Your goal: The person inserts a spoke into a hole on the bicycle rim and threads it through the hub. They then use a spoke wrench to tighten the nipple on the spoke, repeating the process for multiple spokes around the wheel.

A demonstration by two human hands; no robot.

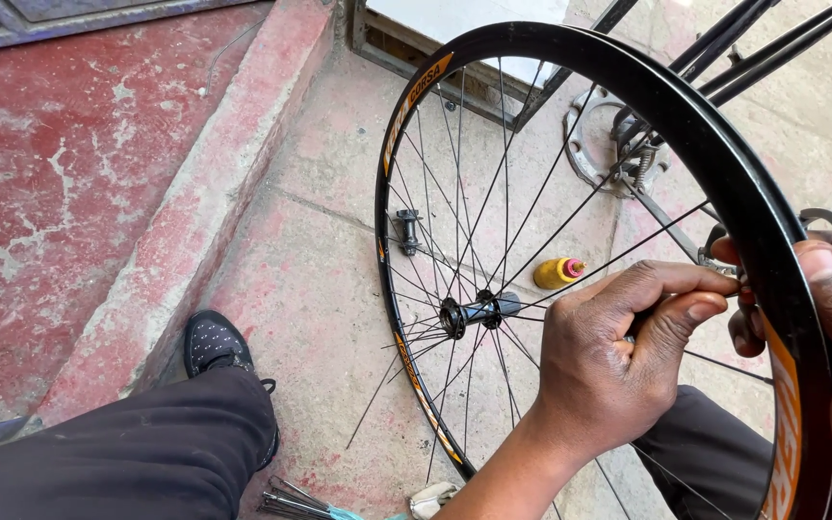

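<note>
This looks like an open-air bicycle repair spot on a pavement rather than an indoor shop. The ground is worn concrete point(320, 241) with a raised step of flaking red paint point(69, 193). Bike gear lies about: a spoked black wheel point(628, 96), a loose hub part point(407, 231), a small yellow bottle point(557, 273), spare spokes point(291, 501), and a black bike frame point(753, 48).
</note>
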